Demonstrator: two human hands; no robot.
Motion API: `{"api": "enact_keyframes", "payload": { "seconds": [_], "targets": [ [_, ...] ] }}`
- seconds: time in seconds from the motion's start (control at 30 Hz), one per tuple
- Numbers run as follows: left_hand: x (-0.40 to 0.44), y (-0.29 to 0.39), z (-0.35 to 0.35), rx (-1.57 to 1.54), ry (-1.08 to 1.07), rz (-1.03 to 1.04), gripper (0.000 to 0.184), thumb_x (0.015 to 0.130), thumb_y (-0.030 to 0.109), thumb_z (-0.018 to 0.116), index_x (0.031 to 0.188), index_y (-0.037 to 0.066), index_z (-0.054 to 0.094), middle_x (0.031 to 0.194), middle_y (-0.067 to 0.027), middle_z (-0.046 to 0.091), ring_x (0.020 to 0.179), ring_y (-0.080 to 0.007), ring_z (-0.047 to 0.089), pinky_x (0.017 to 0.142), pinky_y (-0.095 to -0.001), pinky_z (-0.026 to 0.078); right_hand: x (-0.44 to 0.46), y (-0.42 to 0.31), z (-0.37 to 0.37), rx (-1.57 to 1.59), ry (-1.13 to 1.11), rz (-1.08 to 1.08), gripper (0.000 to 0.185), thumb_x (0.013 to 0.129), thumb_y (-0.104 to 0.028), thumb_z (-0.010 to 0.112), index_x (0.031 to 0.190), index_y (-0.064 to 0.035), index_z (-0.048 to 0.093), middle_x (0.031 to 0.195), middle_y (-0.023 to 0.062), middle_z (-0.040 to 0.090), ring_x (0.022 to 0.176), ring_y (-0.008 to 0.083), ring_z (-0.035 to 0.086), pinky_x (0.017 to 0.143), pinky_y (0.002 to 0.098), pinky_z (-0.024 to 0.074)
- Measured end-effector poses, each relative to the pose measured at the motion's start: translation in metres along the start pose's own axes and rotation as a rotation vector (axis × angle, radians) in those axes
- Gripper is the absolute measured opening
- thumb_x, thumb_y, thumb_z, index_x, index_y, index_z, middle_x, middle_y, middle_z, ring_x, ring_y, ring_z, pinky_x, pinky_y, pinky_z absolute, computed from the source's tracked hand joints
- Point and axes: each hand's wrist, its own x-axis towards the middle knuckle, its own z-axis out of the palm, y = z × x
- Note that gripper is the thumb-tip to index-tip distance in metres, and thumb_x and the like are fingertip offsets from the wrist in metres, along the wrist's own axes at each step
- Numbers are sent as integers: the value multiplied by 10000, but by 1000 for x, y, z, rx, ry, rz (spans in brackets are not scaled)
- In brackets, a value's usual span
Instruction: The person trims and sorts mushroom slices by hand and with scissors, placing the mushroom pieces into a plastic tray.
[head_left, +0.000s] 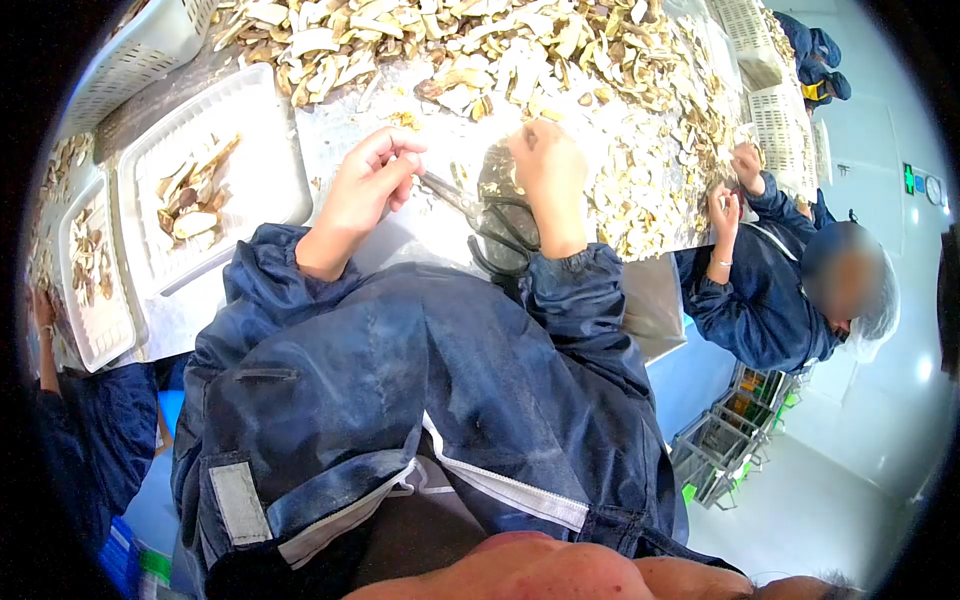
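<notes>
My left hand [362, 195] is over the metal table [345, 130], its fingers and thumb pressed together. What they hold, if anything, I cannot make out. My right hand [550, 175] is curled closed a little farther right, and its fingertips are hidden. Between the hands lies a pair of scissors [476, 208] with black handles towards me; its blade tips point at my left fingertips. Whether they touch I cannot tell. Beyond both hands spreads a large heap of sliced dried mushrooms [480, 55], with paler small pieces [635, 195] beside my right hand.
A white plastic tray [285, 170] with a few mushroom slices stands at the left, next to a smaller tray [115, 330]. Perforated crates [785, 130] line the far right; another [150, 60] is at upper left. Co-workers are at right [750, 300] and left [110, 430].
</notes>
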Motion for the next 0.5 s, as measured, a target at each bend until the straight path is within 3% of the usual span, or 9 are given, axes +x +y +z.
{"api": "enact_keyframes", "payload": {
  "seconds": [0.23,0.33,0.37,0.43,0.47,0.5],
  "targets": [
    [-2,3,1,-46,-50,-54,219,1010,181,544,1190,68,596,919,-59,630,666,-93,551,544,-229,447,-13,-10,-23,745,-245,332,163,903,-130,650,913,16,722,703,36,677,627,78,583,584,252,459],
    [-12,17,15,-256,-97,-178,282,1046,265,484,1248,85,566,979,-79,628,708,-131,584,562,-249,476,-31,-27,-25,918,-288,280,157,912,-115,664,900,35,707,752,8,667,679,54,548,604,233,456],
    [-14,21,21,-350,-115,-232,310,1056,292,463,1265,83,555,1000,-88,628,721,-145,598,567,-257,489,-39,-35,-27,1001,-369,293,166,914,-125,673,887,34,708,784,34,684,716,63,579,633,233,472],
    [-11,13,18,-374,-205,-292,368,1066,327,426,1279,48,539,1032,-107,614,749,-164,612,570,-261,506,-44,-41,-37,933,-429,196,147,896,-119,699,868,25,711,780,57,689,740,78,605,661,241,485],
    [-14,13,19,-351,-220,-303,361,1065,312,431,1277,40,538,1023,-108,612,751,-162,611,566,-259,505,-44,-34,-37,765,-307,172,174,887,-169,711,878,4,730,803,105,710,728,159,667,677,282,516],
    [-15,15,20,-328,-234,-316,355,1063,297,436,1275,31,537,1015,-108,609,752,-160,610,562,-256,504,-39,-21,-36,627,-238,223,189,888,-188,711,912,-1,728,823,117,716,741,177,674,684,292,517]
  ]
}}
